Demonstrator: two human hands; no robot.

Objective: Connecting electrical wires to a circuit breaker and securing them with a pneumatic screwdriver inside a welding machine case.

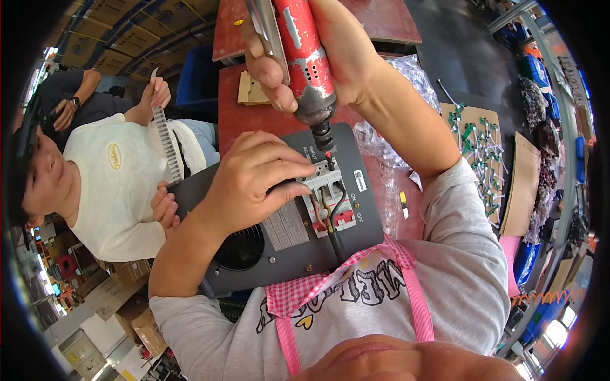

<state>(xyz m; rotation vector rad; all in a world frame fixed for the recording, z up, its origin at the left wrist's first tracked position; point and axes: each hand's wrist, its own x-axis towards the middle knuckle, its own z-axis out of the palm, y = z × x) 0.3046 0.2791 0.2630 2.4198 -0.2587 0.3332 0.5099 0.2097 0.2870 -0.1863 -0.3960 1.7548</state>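
Note:
My right hand (346,60) is wrapped round a red power screwdriver (309,73) with worn paint and a metal lever. Its black bit end points down at the top of a white circuit breaker (343,180), just above or touching a terminal screw; I cannot tell which. The breaker sits in a dark grey machine panel (289,257). Several wires run from a thick black cable (335,246) up to the breaker's terminals. At the breaker's upper left, my left hand (248,181) has thumb and fingers bent together; what lies between them is hidden.
A co-worker (111,184) on the left holds a strip of labels (166,143). A fan opening (238,247) is in the panel's lower left. Beyond lies a red table (232,120) with clear plastic bags (413,79). Green-ended wires cover a cardboard sheet (489,143) at right.

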